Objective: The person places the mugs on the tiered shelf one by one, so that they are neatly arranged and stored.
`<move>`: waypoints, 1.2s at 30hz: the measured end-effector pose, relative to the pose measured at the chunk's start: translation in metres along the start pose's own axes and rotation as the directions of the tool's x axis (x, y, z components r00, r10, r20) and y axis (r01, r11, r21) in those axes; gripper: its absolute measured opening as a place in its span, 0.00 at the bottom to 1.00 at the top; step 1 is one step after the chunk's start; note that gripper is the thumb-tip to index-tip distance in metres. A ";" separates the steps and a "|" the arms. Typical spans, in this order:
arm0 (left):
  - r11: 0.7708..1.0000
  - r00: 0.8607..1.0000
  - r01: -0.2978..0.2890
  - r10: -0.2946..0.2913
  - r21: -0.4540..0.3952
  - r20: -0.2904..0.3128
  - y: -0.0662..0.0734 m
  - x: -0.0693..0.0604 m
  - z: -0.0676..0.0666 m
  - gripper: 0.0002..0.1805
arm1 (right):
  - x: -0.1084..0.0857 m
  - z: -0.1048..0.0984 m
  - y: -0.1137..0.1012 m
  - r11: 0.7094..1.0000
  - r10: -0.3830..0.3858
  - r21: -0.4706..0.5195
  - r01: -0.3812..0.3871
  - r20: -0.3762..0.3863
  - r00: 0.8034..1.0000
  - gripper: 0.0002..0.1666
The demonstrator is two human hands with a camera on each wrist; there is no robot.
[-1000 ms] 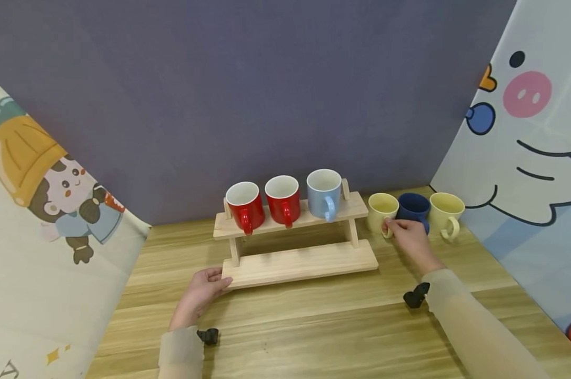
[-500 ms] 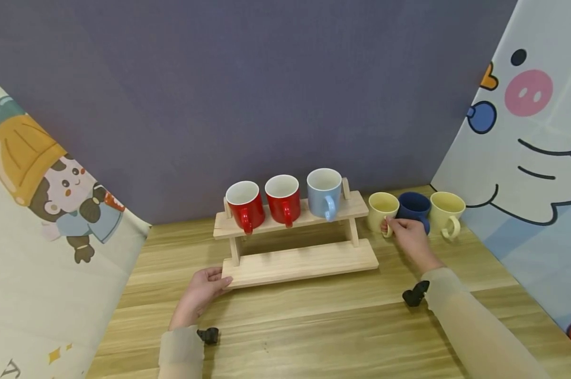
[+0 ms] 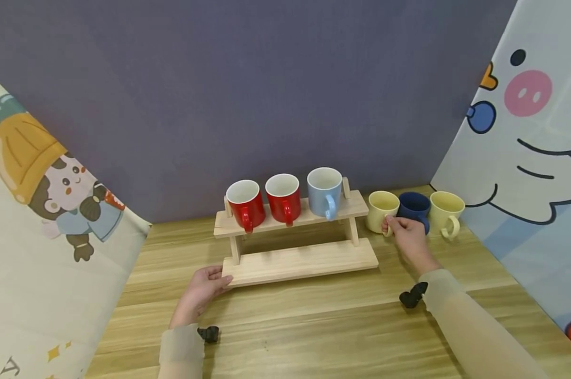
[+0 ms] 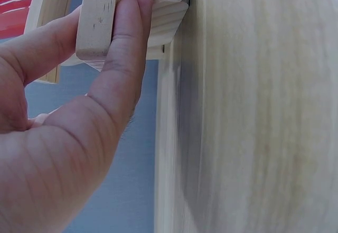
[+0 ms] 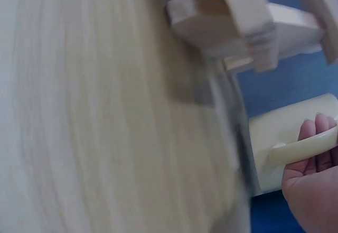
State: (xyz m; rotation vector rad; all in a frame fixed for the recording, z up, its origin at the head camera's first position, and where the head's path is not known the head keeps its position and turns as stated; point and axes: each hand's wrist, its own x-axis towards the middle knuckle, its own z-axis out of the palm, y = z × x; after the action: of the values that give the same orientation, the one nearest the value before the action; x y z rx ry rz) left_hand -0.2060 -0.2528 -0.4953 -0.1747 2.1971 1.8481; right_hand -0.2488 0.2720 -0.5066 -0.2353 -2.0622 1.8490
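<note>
Hardly a flicker over the last second: the right hand point(image 3: 410, 242) is at the same handle point(image 5: 307, 148), fingers curled round it, and the inner yellow mug point(image 3: 379, 210) still looks to be standing upright on the counter point(image 3: 313, 326), just off the right end of the wooden rack point(image 3: 353, 231). So the grip seems settled, with no lift to be seen yet! The left hand point(image 3: 204, 289) keeps its hold too, thumb above and fingers beneath the left end of the lower shelf point(image 3: 299, 264), which probably steadies the whole rack. Up top, two red mugs point(image 3: 246, 208) and a light blue mug point(image 3: 322, 200) line the upper shelf point(image 3: 358, 204), handles forward. Now the edges: tight sideways, the rack end on one side, the dark blue mug point(image 3: 412, 206) close on the other, whether touching I can't tell, an outer yellow mug point(image 3: 441, 216) beyond it, and the back wall point(image 3: 285, 95) behind. The open room is toward the person, across the front of the counter
</note>
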 end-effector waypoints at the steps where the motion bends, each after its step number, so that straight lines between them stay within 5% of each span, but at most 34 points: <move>1: 1.000 1.000 -0.001 0.001 0.000 0.000 0.000 0.000 0.000 0.29 | 0.000 0.000 -0.002 1.000 -0.010 0.013 0.010 -0.007 1.000 0.25; 13: 1.000 1.000 0.006 -0.006 -0.002 -0.009 -0.001 0.000 0.001 0.28 | -0.022 -0.009 -0.040 0.992 -0.114 -0.046 0.115 0.031 0.993 0.27; 20: 1.000 1.000 0.000 0.000 0.002 -0.010 0.003 0.000 0.001 0.28 | -0.042 -0.016 -0.065 0.996 -0.084 -0.005 0.084 0.023 0.996 0.27; 29: 1.000 1.000 0.004 -0.004 -0.001 -0.005 0.001 0.000 0.000 0.28 | -0.072 -0.017 -0.080 0.981 -0.126 -0.142 0.131 0.038 0.991 0.26; 36: 1.000 1.000 0.002 -0.002 -0.006 -0.011 0.001 0.001 0.001 0.27 | -0.098 -0.006 -0.088 0.982 -0.143 -0.120 0.145 0.025 0.989 0.21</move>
State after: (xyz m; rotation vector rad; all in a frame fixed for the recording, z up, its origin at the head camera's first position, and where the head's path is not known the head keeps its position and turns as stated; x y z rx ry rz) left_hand -0.2067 -0.2516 -0.4949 -0.1885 2.1976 1.8577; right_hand -0.1467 0.2308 -0.4341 -0.0992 -2.1449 1.6482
